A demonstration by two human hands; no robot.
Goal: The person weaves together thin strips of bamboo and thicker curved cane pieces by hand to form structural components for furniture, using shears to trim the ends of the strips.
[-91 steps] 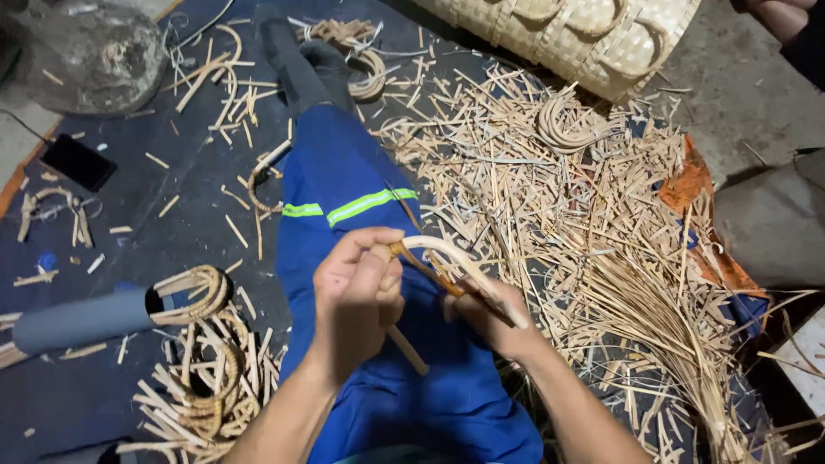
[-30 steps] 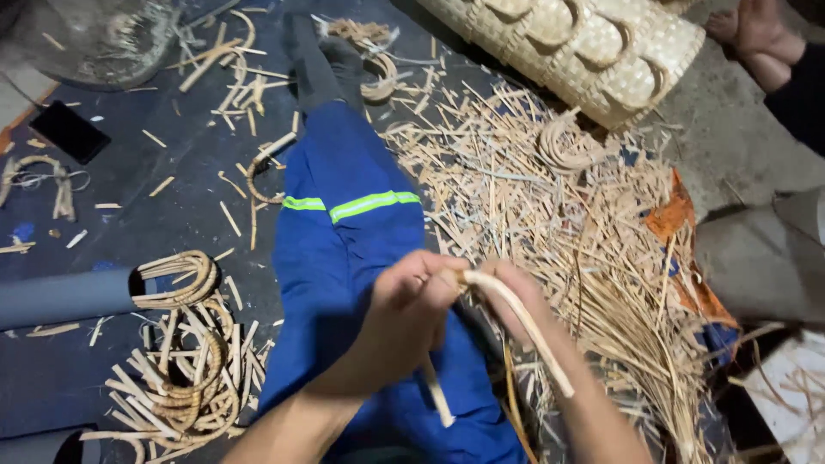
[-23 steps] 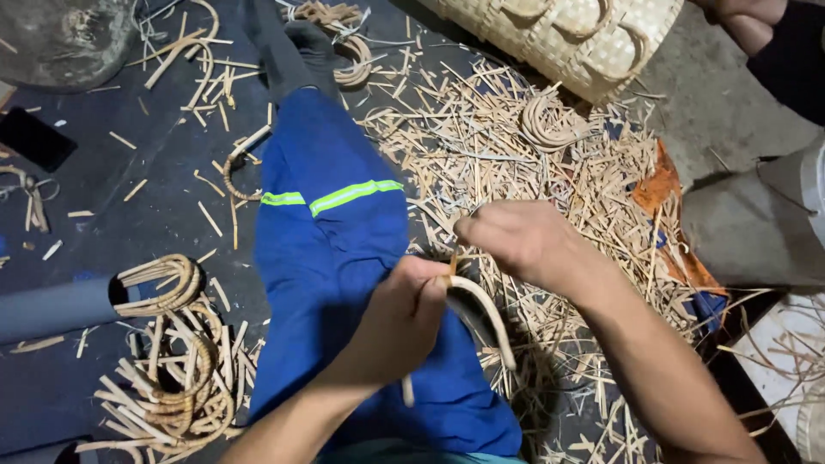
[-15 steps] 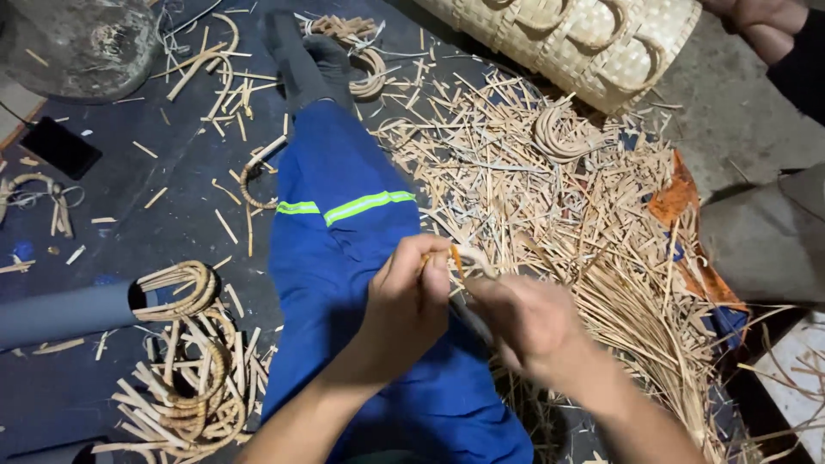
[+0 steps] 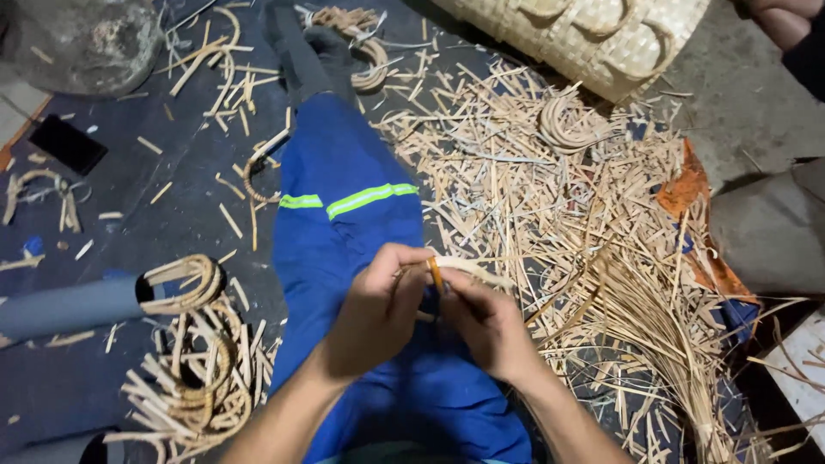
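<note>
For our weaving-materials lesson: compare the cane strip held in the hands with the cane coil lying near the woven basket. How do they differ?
1. The cane strip is one gently bent piece; the cane coil is wound into several loops.
2. The strip is gripped between the left hand and right hand over the lap; the coil lies untouched on the floor by the woven basket.
Both are pale tan cane.

A blue trouser leg (image 5: 344, 223) with a reflective stripe runs up the middle. Right of it lies a heap of cane offcuts (image 5: 550, 223), with a woven basket (image 5: 593, 34) beyond. Left of the leg sit coiled cane rings (image 5: 193, 378), a grey pipe (image 5: 69, 305) and a black phone (image 5: 69, 143).
</note>
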